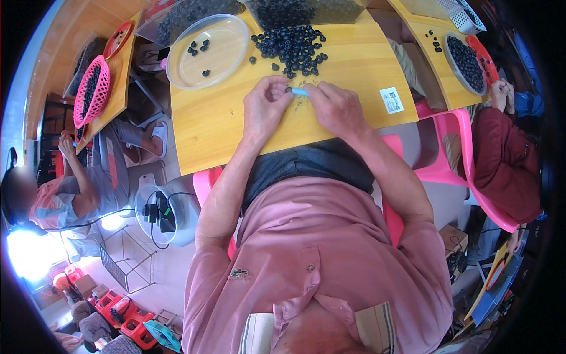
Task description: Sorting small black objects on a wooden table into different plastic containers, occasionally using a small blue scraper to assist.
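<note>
My left hand [265, 105] is closed in a pinch near the table's middle, with a small dark round piece [289, 89] at its fingertips that looks like a blueberry. Between the fingers of my right hand [337, 107] is a light blue, pen-like tool [299, 91], its tip touching or almost touching that piece. Just beyond both hands lies a loose pile of blueberries [293, 47]. To the left, a clear round plastic tub [187, 72] holds several blueberries. Small crumbs [302, 106] dot the yellow wooden table [206, 127] between my hands.
Clear bins full of dark berries [283, 13] line the table's far edge. A white label [391, 101] is stuck at the right. People work at side tables, near a pink basket [91, 91] and a bowl of berries [466, 62]. A pink chair [457, 147] stands at right.
</note>
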Demonstrator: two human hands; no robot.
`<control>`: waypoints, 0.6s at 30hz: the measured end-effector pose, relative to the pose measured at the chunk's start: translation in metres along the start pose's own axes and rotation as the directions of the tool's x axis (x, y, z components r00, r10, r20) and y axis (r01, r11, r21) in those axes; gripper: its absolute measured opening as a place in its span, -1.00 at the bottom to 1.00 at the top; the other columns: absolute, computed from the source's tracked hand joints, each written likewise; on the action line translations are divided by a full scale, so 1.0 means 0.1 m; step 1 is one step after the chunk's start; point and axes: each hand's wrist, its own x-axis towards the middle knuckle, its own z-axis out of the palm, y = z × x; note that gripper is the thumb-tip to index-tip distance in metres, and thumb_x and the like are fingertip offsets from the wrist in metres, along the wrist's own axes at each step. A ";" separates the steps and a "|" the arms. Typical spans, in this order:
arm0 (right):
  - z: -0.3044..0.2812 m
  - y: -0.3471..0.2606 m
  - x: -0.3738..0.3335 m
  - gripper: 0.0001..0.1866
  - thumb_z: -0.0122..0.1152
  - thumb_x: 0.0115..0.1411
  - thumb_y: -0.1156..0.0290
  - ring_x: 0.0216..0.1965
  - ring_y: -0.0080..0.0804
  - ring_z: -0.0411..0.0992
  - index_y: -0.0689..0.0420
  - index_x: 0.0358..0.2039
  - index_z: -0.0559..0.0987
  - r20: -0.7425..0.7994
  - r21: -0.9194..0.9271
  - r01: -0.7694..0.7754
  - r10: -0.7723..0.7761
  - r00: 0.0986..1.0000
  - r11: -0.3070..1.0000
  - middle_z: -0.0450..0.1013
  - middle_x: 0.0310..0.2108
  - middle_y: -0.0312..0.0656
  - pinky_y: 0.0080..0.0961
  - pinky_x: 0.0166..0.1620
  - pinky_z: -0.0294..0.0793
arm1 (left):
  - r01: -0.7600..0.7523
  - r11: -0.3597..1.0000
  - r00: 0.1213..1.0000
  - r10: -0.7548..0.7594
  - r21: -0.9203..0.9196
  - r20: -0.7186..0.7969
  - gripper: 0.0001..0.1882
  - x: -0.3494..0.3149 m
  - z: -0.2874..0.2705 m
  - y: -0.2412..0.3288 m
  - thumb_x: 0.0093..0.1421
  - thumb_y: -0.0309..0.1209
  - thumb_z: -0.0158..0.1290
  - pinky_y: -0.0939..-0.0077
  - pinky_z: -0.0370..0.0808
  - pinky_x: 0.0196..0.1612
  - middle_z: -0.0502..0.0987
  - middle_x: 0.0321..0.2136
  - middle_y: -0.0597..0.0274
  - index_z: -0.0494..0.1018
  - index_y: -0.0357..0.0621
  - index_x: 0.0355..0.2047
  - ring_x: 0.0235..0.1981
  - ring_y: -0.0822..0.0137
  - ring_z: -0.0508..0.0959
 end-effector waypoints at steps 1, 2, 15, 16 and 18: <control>0.00 0.00 0.00 -0.87 0.19 0.26 0.46 -0.45 -0.31 0.57 0.13 -0.19 0.63 0.000 0.001 0.001 -0.001 1.000 1.000 0.43 -0.48 -0.24 -0.32 -0.45 0.57 | 0.001 1.000 1.000 -0.001 0.001 -0.001 -0.64 0.00 0.00 0.00 0.22 -0.69 0.27 0.69 0.57 -0.14 0.57 -0.24 0.32 0.53 -0.31 0.02 -0.28 0.57 0.56; 0.00 0.00 0.01 -0.83 0.22 0.24 0.49 -0.46 -0.30 0.56 0.15 -0.17 0.66 -0.003 0.007 0.004 -0.004 1.000 1.000 0.44 -0.48 -0.23 -0.33 -0.45 0.55 | 0.000 1.000 1.000 0.000 0.001 0.001 -0.64 0.00 -0.01 0.01 0.22 -0.69 0.27 0.69 0.57 -0.14 0.57 -0.24 0.32 0.53 -0.31 0.03 -0.28 0.57 0.56; 0.04 0.01 -0.01 -0.84 0.17 0.25 0.48 -0.38 -0.25 0.61 0.14 -0.17 0.62 0.006 0.015 -0.046 0.046 0.999 0.999 0.47 -0.44 -0.20 -0.26 -0.41 0.60 | -0.015 0.993 1.000 0.016 -0.119 0.008 -0.62 0.01 -0.01 -0.05 0.21 -0.68 0.31 0.69 0.56 -0.14 0.56 -0.23 0.31 0.49 -0.30 0.02 -0.28 0.57 0.56; 0.03 0.03 -0.01 -0.84 0.17 0.25 0.48 -0.38 -0.25 0.61 0.14 -0.17 0.62 0.005 0.014 -0.048 0.048 0.999 0.999 0.47 -0.44 -0.20 -0.26 -0.41 0.60 | -0.015 0.993 1.000 0.017 -0.118 0.010 -0.62 0.01 -0.02 -0.04 0.21 -0.68 0.31 0.69 0.56 -0.14 0.56 -0.23 0.31 0.49 -0.30 0.02 -0.28 0.57 0.56; 0.03 0.07 -0.01 -0.83 0.16 0.24 0.49 -0.35 -0.22 0.62 0.14 -0.16 0.62 0.086 -0.025 -0.122 0.124 0.989 0.992 0.49 -0.41 -0.18 -0.23 -0.39 0.62 | -0.025 0.992 1.000 0.027 -0.120 0.013 -0.60 0.00 -0.02 -0.03 0.20 -0.68 0.32 0.69 0.56 -0.14 0.56 -0.23 0.31 0.48 -0.29 0.02 -0.27 0.57 0.57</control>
